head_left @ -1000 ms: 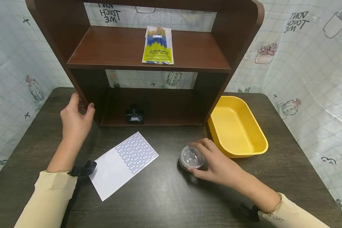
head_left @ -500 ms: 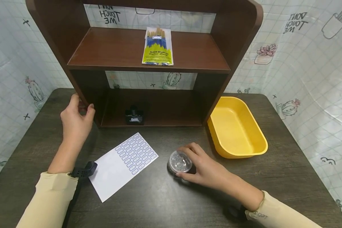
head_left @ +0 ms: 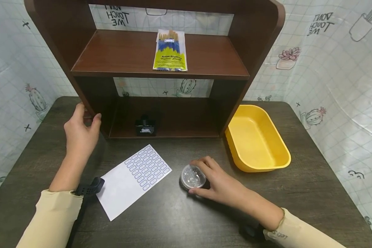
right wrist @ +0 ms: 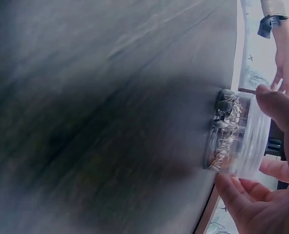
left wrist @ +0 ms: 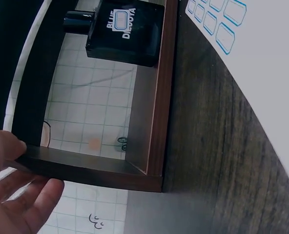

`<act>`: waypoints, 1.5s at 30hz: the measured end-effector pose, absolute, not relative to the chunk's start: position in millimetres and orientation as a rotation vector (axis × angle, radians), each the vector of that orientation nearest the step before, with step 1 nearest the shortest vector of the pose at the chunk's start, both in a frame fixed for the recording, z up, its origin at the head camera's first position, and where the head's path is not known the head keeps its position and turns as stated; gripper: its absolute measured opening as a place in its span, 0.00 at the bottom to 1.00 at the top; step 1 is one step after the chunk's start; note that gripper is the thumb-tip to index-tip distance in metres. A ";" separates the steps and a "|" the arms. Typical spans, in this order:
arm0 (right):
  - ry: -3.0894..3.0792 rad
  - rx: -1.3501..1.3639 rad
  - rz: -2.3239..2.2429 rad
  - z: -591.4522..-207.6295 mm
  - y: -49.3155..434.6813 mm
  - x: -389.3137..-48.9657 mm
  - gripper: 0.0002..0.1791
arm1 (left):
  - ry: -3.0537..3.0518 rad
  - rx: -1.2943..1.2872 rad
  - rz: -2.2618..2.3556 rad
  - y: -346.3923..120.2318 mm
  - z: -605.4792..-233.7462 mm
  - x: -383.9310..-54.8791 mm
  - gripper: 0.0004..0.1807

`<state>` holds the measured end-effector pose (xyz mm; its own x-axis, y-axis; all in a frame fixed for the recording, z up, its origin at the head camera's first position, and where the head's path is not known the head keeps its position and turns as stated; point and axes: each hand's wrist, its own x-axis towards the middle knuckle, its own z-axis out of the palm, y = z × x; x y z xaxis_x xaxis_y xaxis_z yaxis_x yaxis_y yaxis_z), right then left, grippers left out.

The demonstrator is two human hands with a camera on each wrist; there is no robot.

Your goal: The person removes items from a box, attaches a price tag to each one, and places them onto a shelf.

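My right hand [head_left: 218, 182] grips a round clear plastic jar [head_left: 193, 177] on the dark table, thumb on one side and fingers on the other. In the right wrist view small silvery metal pieces [right wrist: 227, 131] lie in the jar's lower part, under its clear lid [right wrist: 258, 136]. My left hand [head_left: 82, 132] holds the lower left side panel [left wrist: 86, 170] of a brown wooden shelf [head_left: 161, 74], thumb and fingers on either side of it. Right of the left wrist lies a white sheet [head_left: 133, 182] with rows of blue-bordered stickers.
A black perfume bottle [head_left: 145, 127] bearing a sticker stands on the lower shelf, left of centre. A pack of artist brushes [head_left: 169, 51] lies on the upper shelf. Beside the shelf's right side sits a yellow plastic basin [head_left: 257, 137]. Patterned sheeting [head_left: 328, 75] surrounds the table.
My right hand has moved the jar leftward across the table, away from the yellow basin and closer to the sticker sheet. The left hand keeps its hold on the shelf panel.
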<state>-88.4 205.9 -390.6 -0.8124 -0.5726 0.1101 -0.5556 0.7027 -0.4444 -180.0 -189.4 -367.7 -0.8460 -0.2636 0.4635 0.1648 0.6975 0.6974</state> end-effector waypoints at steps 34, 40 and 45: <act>2.847 -0.882 -0.702 -388.5 203.1 -84.9 0.38 | -3.364 -0.237 -0.685 -154.9 -391.8 -127.0 0.28; 2.861 -0.890 -0.692 -388.3 203.4 -84.1 0.39 | -3.362 -0.265 -0.741 -157.0 -392.8 -128.5 0.27; 2.871 -0.878 -0.678 -387.7 202.9 -83.7 0.40 | -3.355 -0.292 -0.793 -157.9 -394.2 -129.1 0.29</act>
<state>-83.7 202.9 -387.7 -0.8355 -0.5455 0.0663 -0.5176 0.7406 -0.4285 -129.1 -157.9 -394.2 -0.9360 0.2313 -0.2654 0.0879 0.8836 0.4598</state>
